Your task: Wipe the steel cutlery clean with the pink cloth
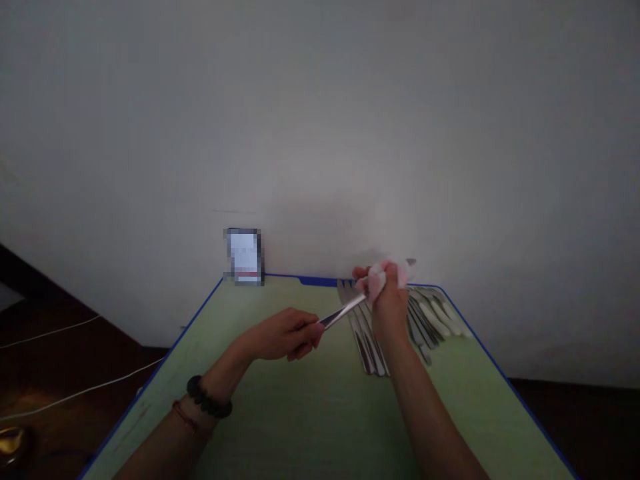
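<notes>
My left hand (pixel 287 333) is closed round the handle end of a metal table knife (pixel 343 311), held slanting up to the right above the green table (pixel 280 413). My right hand (pixel 387 300) is closed on a pale pink cloth (pixel 377 279) wrapped round the knife's far end. Just behind and below my right hand lies a row of several more knives (pixel 367 340) on the table. Further right lie several pieces of cutlery with white handles (pixel 437 317).
The table has a blue edge (pixel 520 397) and stands against a white wall. A small blurred card (pixel 244 255) stands at its back left corner. White cables (pixel 75 393) run over the dark floor on the left.
</notes>
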Demonstrator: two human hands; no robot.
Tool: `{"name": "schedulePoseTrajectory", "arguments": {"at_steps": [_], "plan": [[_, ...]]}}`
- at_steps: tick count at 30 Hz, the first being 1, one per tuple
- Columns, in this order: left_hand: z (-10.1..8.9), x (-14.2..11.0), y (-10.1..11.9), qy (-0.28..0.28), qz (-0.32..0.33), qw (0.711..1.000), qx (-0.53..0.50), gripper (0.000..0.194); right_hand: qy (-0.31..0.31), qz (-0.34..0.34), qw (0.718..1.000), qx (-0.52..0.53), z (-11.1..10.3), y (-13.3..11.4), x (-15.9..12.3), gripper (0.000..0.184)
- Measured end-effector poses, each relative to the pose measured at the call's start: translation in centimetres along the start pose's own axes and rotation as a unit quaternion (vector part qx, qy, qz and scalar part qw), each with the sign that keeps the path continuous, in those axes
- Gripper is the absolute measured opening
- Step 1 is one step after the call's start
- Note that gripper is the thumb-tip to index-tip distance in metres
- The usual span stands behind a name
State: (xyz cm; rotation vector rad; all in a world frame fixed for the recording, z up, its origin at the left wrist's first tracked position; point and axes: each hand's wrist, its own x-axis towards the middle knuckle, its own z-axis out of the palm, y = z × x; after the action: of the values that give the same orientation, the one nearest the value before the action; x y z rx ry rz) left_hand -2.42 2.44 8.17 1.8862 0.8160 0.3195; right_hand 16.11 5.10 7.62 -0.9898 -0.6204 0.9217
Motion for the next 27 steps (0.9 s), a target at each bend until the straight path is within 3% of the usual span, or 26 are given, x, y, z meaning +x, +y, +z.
{"name": "schedulePoseTrajectory", "arguments": {"at_steps": [2,4,7,9,13,17,19,27], "plan": [[-0.3,-0.7,-0.2,-0.005,-0.013,0.999,0.03,0.038,0.01,-0.01,0.999,-0.036,-0.2,0.2,0.3,0.047],[-0.5,-1.0,0.0,0.036,-0.018,0.993,0.112,0.031,0.012,-0.014,0.998,-0.064,-0.1,0.6,0.1,0.049],[0.0,-0.7,0.7,0.119,-0.031,0.957,0.265,0.029,0.018,-0.026,0.997,-0.071,0.3,0.6,-0.3,0.049],[0.7,-0.3,1.3,0.14,-0.056,0.925,0.35,0.035,0.02,-0.039,0.996,-0.073,0.6,0.1,-0.7,0.048],[1.8,0.5,1.8,0.139,-0.067,0.875,0.458,0.045,-0.02,-0.049,0.993,-0.104,1.9,-0.3,-2.6,0.046],[1.6,0.5,1.3,0.111,-0.038,0.86,0.497,0.042,-0.134,-0.015,0.981,-0.14,3.2,1.1,-4.9,0.045],[1.5,0.4,1.2,0.1,-0.028,0.855,0.508,0.042,-0.15,-0.008,0.979,-0.136,3.3,1.6,-5.1,0.046],[3.2,0.3,2.3,0.068,-0.038,0.845,0.529,0.043,-0.029,0.026,0.997,-0.062,0.5,-1.2,-1.1,0.041]]}}
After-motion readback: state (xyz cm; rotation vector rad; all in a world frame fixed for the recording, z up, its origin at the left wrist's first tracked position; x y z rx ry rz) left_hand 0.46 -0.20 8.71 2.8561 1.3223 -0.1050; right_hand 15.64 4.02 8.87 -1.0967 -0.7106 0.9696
